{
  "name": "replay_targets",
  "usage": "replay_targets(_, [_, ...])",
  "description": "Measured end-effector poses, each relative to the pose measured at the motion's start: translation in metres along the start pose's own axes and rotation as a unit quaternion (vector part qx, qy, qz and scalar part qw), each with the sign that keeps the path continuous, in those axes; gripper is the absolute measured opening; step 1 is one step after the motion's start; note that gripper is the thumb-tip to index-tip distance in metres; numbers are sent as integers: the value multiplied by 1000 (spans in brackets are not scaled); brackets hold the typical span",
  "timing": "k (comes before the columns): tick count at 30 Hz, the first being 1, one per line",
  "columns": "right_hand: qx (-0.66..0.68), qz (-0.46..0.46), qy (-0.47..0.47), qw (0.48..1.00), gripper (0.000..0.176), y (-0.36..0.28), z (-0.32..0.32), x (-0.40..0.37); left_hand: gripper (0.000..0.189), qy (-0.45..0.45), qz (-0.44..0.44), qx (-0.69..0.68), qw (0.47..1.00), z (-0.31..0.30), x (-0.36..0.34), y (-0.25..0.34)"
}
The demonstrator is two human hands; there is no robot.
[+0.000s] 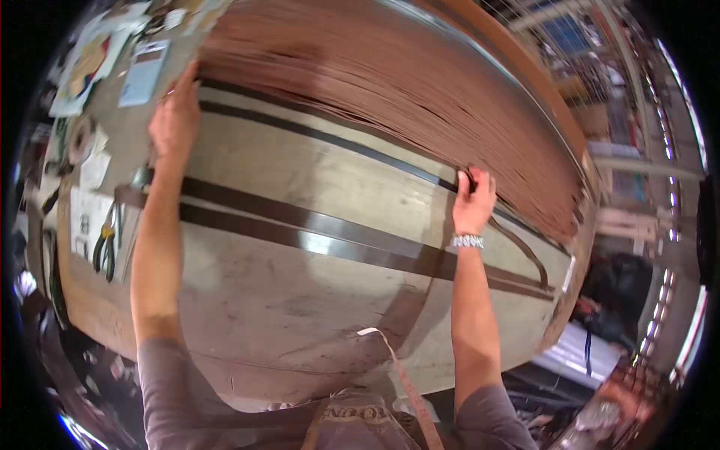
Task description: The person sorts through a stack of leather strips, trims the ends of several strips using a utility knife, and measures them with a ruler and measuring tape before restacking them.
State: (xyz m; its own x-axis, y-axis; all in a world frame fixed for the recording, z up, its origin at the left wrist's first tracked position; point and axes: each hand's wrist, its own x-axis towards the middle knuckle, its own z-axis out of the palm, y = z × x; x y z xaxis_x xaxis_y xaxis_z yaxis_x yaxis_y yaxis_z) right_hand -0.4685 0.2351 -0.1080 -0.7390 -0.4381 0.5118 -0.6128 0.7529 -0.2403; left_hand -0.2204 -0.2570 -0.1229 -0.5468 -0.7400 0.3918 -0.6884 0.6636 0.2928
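Observation:
My left hand (176, 124) is at the left end of a long dark strip (322, 139), its fingers together and reaching up to the corner of a thick stack of brown strips (390, 82). Its fingertips are partly hidden. Farther right, my right hand (475, 201) pinches the dark strip between thumb and fingers. Beyond that hand a loose tail (529, 251) curls down onto the worktable (300, 281). Between my hands the strip runs nearly straight along the front of the stack. Two more brown strips (330, 225) lie flat nearer to me, passing under both forearms.
At the left lie pliers (107, 244), a roll of tape (81, 140), a light blue card (145, 73) and papers. A pink measuring tape (405, 379) hangs down my front, its white end over the table. A metal-edged wooden board (536, 90) borders the stack's far side.

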Motion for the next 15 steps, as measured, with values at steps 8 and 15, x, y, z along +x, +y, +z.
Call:
replay_targets(8, [-144,-38,-141,979,52,53,-19,0,45,-24,27,-14,999,-13,3,11])
replay_targets(15, [-133,-41,-150,979,54,56,-17,1,73,117,114,93,982,1,-43,77])
